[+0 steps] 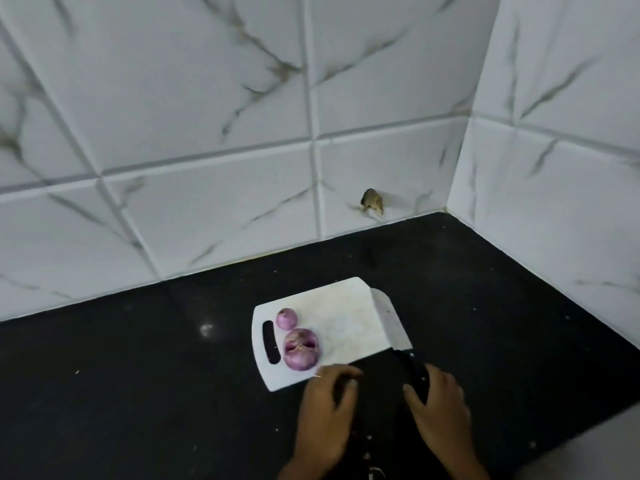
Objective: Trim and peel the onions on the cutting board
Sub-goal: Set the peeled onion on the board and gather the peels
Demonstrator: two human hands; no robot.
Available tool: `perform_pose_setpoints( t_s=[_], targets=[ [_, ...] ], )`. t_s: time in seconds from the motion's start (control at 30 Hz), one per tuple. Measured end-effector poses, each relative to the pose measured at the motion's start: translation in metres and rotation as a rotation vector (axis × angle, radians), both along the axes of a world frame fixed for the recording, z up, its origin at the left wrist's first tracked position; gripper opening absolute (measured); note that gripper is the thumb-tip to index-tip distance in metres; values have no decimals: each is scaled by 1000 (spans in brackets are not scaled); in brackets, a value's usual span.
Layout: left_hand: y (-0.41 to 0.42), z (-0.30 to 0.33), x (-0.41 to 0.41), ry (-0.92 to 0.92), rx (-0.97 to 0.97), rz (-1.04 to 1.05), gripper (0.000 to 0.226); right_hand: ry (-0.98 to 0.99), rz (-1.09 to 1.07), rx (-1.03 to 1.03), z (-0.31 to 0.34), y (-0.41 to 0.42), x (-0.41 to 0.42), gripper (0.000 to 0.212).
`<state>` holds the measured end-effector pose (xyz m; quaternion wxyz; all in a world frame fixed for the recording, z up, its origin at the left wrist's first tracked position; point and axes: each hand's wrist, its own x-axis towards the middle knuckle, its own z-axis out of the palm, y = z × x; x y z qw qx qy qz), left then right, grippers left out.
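head view | looks forward-down | near countertop (138,393) | faces tiled corner (457,168)

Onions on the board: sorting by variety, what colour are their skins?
Purple-pink, seen in the head view: the small onion and the large onion.

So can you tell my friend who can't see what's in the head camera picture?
Two purple onions, a small one and a bigger one, sit on a white plastic cutting board on a black counter. The right hand touches a black-handled knife; the left hand hovers near the board.
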<state>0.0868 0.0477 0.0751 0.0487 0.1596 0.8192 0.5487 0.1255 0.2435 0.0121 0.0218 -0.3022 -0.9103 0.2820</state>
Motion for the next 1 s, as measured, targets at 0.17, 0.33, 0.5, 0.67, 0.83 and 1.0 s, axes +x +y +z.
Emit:
perform_pose_setpoints(
  t_s=[0.17,0.33,0.5,0.67,0.83,1.0],
  targets=[
    [-49,-43,-25,-16,-18,352,23,-132,-9,224,0,-21,-28,63],
    [-62,-61,-44,-146,-59,392,24,-55,37,256,-11,-15,-35,50],
    [-53,-64,-59,-163,-47,411,27,165,43,124,-10,-14,-41,42],
    [-48,-63,-79,-161,-116,447,38,266,214,151,0,-37,-66,42],
    [-41,-62,-93,-188,-151,453,41,177,348,209,-10,-58,-96,45],
    [-42,-64,-95,-204,-156,478,39,191,375,275,-32,-67,-99,48]
  ],
)
